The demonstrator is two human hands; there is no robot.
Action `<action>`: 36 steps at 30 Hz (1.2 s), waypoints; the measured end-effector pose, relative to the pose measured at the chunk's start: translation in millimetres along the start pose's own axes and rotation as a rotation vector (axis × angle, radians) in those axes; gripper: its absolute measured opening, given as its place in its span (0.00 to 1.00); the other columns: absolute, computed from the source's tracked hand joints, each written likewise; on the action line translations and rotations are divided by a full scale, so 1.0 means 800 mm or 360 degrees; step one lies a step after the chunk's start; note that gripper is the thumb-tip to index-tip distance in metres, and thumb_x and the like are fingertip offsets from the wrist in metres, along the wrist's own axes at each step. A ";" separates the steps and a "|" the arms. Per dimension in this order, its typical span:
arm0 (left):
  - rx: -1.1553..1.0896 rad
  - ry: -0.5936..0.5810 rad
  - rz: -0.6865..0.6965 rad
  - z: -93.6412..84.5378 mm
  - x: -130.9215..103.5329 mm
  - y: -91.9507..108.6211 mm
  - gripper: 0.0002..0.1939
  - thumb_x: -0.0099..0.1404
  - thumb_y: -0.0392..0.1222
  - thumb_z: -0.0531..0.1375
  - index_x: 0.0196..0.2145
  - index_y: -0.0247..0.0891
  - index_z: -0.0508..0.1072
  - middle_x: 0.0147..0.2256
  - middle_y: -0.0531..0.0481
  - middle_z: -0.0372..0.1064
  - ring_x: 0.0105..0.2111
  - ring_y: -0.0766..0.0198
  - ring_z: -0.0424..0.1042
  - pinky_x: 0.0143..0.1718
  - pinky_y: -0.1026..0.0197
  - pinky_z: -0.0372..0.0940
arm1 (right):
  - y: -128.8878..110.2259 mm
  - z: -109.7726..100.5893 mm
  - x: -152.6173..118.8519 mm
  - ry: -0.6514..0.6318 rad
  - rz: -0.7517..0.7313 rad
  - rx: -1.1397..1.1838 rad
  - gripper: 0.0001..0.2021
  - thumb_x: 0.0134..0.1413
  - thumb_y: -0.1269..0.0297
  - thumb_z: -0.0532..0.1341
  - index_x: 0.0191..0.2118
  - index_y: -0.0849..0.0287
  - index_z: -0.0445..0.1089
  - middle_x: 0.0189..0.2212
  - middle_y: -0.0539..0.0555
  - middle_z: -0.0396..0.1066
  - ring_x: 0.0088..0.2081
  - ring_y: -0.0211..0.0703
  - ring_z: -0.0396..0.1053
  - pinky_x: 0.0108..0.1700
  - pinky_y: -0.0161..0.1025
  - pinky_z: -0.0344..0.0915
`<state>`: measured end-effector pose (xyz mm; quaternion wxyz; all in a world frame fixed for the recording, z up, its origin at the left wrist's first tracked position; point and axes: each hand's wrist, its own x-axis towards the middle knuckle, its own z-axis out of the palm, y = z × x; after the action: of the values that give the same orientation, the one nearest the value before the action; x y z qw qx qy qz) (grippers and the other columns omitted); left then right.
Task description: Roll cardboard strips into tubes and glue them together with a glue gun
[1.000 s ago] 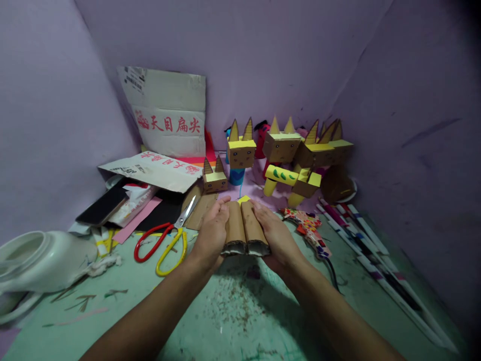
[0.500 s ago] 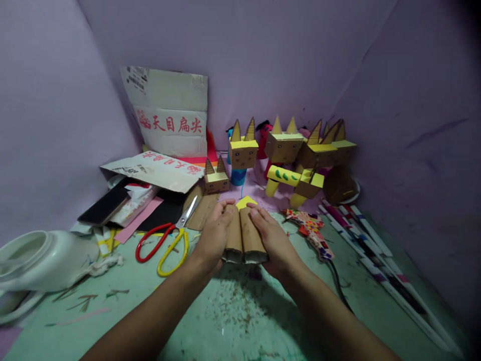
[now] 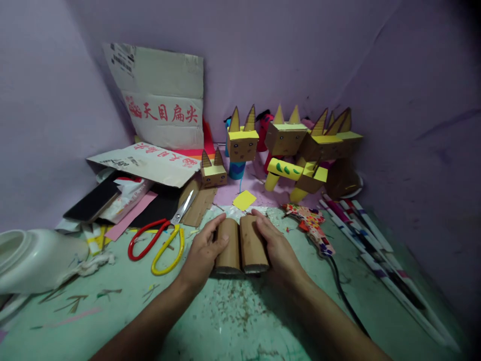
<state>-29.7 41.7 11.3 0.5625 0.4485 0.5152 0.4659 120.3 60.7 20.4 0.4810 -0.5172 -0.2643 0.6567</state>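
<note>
Two brown cardboard tubes lie side by side, a narrow gap between them, low over the green table. My left hand (image 3: 205, 250) is wrapped round the outer side of the left tube (image 3: 228, 248), its thumb on top. On the other side my right hand (image 3: 276, 245) grips the right tube (image 3: 253, 244). Just beyond the tubes lies a yellow paper piece (image 3: 244, 200). Scissors (image 3: 171, 230) with one red and one yellow handle rest open left of my left hand. A flower-patterned glue gun (image 3: 310, 225) lies to the right of my right hand.
Cardboard animal figures (image 3: 242, 145) stand at the back, with a yellow-bodied one (image 3: 285, 170) before them. Flattened cardboard (image 3: 165, 95) leans on the wall. Markers (image 3: 376, 255) lie at the right, a white bottle (image 3: 45, 260) at the left. The green table (image 3: 210, 331) bears scraps.
The tubes have moved down and towards me and slightly apart, with both hands round them. More of the yellow paper shows. The whole view has shifted a little.
</note>
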 end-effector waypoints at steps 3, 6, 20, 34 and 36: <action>0.0223 0.0081 0.0077 -0.003 0.002 -0.003 0.32 0.59 0.49 0.59 0.58 0.31 0.63 0.61 0.39 0.56 0.62 0.49 0.53 0.63 0.48 0.44 | 0.005 -0.018 -0.006 -0.0004 -0.0137 -0.0040 0.27 0.49 0.46 0.62 0.54 0.50 0.65 0.63 0.50 0.56 0.64 0.47 0.51 0.64 0.47 0.46; 0.0470 0.0036 0.0175 -0.015 -0.001 0.009 0.34 0.57 0.50 0.62 0.58 0.32 0.64 0.64 0.42 0.50 0.65 0.51 0.43 0.65 0.50 0.33 | 0.009 -0.052 -0.018 -0.0087 -0.0231 -0.0096 0.28 0.43 0.50 0.68 0.53 0.47 0.67 0.62 0.50 0.59 0.64 0.48 0.51 0.65 0.49 0.44; 0.0452 0.0116 0.0104 -0.005 -0.020 -0.019 0.35 0.69 0.60 0.42 0.66 0.38 0.43 0.68 0.50 0.35 0.66 0.57 0.36 0.65 0.51 0.33 | 0.013 -0.053 0.000 -0.0284 -0.0529 -0.0910 0.34 0.57 0.41 0.51 0.64 0.53 0.53 0.66 0.56 0.47 0.66 0.50 0.43 0.66 0.54 0.36; 0.0535 -0.0258 0.0141 -0.014 0.001 0.009 0.33 0.60 0.46 0.58 0.61 0.31 0.58 0.61 0.39 0.57 0.59 0.52 0.59 0.58 0.51 0.57 | 0.008 -0.074 -0.042 -0.0142 -0.0391 -0.0990 0.23 0.51 0.47 0.60 0.47 0.58 0.70 0.34 0.56 0.74 0.35 0.47 0.73 0.37 0.41 0.69; 0.0697 -0.0225 0.0206 -0.019 0.000 0.018 0.25 0.59 0.45 0.59 0.54 0.35 0.68 0.56 0.40 0.65 0.55 0.51 0.64 0.58 0.48 0.58 | 0.011 -0.093 -0.055 -0.0185 -0.0304 -0.1101 0.19 0.53 0.50 0.59 0.45 0.58 0.72 0.28 0.54 0.74 0.30 0.44 0.72 0.30 0.37 0.69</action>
<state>-45.8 44.5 24.5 0.4554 0.6233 0.5337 0.3454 186.7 6.7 7.6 0.3209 -0.5840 -0.5449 0.5089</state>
